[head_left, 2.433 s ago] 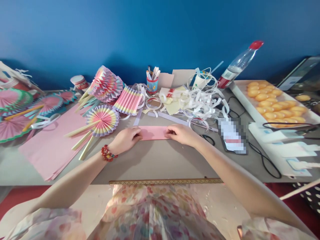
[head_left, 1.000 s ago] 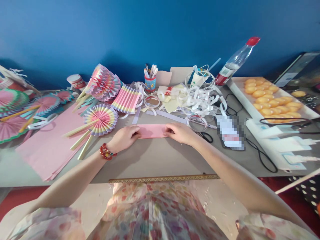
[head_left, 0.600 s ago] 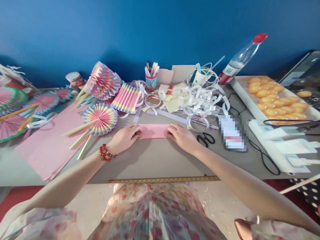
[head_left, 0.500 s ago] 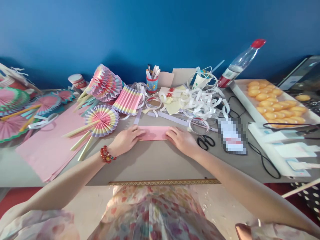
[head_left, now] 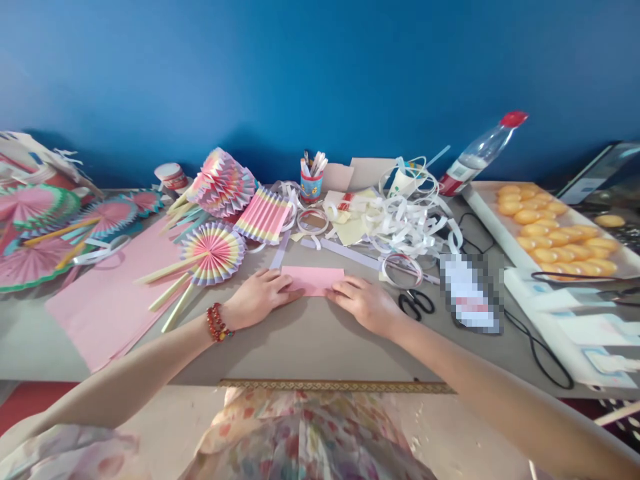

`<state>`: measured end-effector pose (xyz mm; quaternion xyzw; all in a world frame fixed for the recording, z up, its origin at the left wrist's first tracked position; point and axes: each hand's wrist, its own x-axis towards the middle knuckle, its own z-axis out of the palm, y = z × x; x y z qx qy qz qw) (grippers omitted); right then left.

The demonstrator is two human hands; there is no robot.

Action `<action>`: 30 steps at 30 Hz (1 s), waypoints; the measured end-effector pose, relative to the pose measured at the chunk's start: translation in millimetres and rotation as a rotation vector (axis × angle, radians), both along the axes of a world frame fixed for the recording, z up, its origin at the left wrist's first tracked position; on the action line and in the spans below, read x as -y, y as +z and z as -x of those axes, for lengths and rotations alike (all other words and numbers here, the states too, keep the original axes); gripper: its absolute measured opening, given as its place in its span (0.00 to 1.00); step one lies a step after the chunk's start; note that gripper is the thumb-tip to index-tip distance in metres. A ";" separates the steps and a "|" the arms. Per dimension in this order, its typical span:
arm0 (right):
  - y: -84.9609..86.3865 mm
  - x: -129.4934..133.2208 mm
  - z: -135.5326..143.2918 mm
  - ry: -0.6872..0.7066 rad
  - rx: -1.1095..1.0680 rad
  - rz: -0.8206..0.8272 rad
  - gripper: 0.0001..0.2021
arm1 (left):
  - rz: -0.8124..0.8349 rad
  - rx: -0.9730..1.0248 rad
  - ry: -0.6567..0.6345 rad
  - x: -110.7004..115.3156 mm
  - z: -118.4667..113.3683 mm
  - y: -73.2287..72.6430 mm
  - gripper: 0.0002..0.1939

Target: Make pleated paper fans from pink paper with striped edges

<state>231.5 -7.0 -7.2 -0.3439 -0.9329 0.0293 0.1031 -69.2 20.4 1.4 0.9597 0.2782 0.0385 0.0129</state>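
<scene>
Two near corners of the pink strip [head_left: 315,280], flat on the table [head_left: 300,353], lie under our left hand [head_left: 254,300] and right hand [head_left: 371,305], now outstretched and no longer pinching, seemingly pressing it down.

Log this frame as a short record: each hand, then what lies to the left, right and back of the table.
left hand: fingers on the left end of a pink paper strip
right hand: fingers on the strip's right end
left: round pleated fan, large pink sheets
right: black-handled scissors, tray of yellow pieces
back: pen cup, tangled white strips, red-capped bottle
</scene>
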 end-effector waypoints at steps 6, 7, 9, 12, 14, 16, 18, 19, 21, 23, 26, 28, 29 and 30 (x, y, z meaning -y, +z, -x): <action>-4.0 10.1 -11.5 -0.028 -0.121 0.041 0.23 | -0.029 0.006 0.036 9.2 9.7 -1.5 0.22; -1.7 10.2 -10.9 -0.038 -0.142 0.058 0.22 | -0.016 0.018 0.038 10.5 11.8 -0.5 0.23; 4.5 9.2 -8.6 -0.039 -0.182 0.092 0.20 | 0.022 0.046 0.035 13.2 17.1 1.5 0.24; 11.1 5.5 -4.8 -0.042 -0.232 0.106 0.16 | 0.073 0.091 0.060 17.1 26.0 2.6 0.25; 10.7 2.4 -2.6 -0.059 -0.241 0.092 0.13 | 0.093 0.119 0.089 18.8 30.0 2.6 0.25; 7.6 -0.8 -0.3 -0.069 -0.211 0.061 0.11 | 0.130 0.142 0.099 19.1 31.4 3.4 0.25; 3.8 -3.6 1.8 -0.053 -0.146 0.002 0.11 | 0.189 0.177 0.090 19.0 31.1 4.9 0.24; 2.3 -4.8 2.4 -0.036 -0.111 -0.030 0.11 | 0.215 0.215 0.095 19.5 30.5 5.7 0.23; 0.7 -6.9 2.4 -0.002 -0.073 -0.073 0.12 | 0.245 0.353 0.161 22.7 28.6 7.3 0.20; 1.4 -8.6 0.8 0.005 -0.114 -0.063 0.11 | 0.254 0.559 0.297 29.9 25.4 9.2 0.15; 6.7 -7.7 -0.8 -0.049 -0.296 0.029 0.11 | 0.416 0.806 0.458 46.2 15.0 13.8 0.13; 11.7 -3.0 2.6 -0.131 -0.447 0.111 0.10 | 0.766 0.861 0.488 56.4 2.6 17.2 0.18; 14.0 0.7 6.3 -0.178 -0.513 0.155 0.10 | 0.951 0.843 0.475 60.0 -5.2 18.5 0.19; 16.0 5.0 11.2 -0.223 -0.572 0.186 0.09 | 1.080 0.827 0.451 62.0 -13.7 19.3 0.21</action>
